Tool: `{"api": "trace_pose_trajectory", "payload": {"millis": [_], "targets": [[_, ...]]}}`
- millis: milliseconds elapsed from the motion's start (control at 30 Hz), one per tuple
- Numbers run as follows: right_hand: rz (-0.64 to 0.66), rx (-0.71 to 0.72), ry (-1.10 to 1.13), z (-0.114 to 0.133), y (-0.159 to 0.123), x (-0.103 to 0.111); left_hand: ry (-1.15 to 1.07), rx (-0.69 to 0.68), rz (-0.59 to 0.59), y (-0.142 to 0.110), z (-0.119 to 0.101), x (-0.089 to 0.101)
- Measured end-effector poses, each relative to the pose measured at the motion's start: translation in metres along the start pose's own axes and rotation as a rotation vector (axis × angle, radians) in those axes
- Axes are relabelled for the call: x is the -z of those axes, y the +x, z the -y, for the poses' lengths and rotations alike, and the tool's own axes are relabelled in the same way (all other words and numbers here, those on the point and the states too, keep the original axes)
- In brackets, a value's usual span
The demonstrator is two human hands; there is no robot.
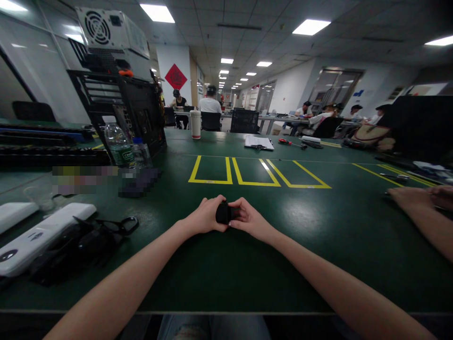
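While the left hand (205, 216) and right hand (252, 219) grip 1 partly hidden black object (222, 214) over the bench (226, 278), a white cup (195, 124) near its far edge conceals any contents.

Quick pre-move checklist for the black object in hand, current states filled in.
1. Left hand grip on the black object: ok, thumb and fingers around it.
2. Right hand on it too: ok, thumb and fingertips at its right side.
3. Black object lifted off the green tabletop: cannot tell from this angle.
4. Hands apart from the yellow tape outlines: ok, both on the near side.
5. Co-worker's hand apart from the right hand: ok, over at the right edge.
6. All sides of the black object visible: not ok, fingers cover part of it.
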State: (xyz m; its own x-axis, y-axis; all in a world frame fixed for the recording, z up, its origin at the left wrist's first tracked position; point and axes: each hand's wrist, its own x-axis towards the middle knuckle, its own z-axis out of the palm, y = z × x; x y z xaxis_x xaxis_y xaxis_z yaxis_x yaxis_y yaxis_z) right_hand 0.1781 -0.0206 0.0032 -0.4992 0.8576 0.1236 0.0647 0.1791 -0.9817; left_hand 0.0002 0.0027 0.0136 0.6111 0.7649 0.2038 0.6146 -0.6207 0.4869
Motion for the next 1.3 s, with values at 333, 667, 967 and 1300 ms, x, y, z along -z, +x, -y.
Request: {"api": "trace_pose_trajectory", "payload": {"millis": [333,667,967,1300], "targets": [[-0.053,-0.018,-0.039,-0.002,0.003,0.0,-0.019,-0.062,-0.034,0.001,0.006,-0.004],[-0.042,-0.001,0.041,-0.003,0.0,0.004,-0.003,-0.051,-0.032,0.001,0.006,-0.004],[-0.144,-0.062,0.058,-0.011,0.005,0.005,-0.004,-0.016,-0.031,0.002,0.007,-0.006],[-0.151,-0.068,0.022,0.006,0.002,-0.007,-0.02,-0.09,-0.051,-0.001,0.005,-0.005]]}}
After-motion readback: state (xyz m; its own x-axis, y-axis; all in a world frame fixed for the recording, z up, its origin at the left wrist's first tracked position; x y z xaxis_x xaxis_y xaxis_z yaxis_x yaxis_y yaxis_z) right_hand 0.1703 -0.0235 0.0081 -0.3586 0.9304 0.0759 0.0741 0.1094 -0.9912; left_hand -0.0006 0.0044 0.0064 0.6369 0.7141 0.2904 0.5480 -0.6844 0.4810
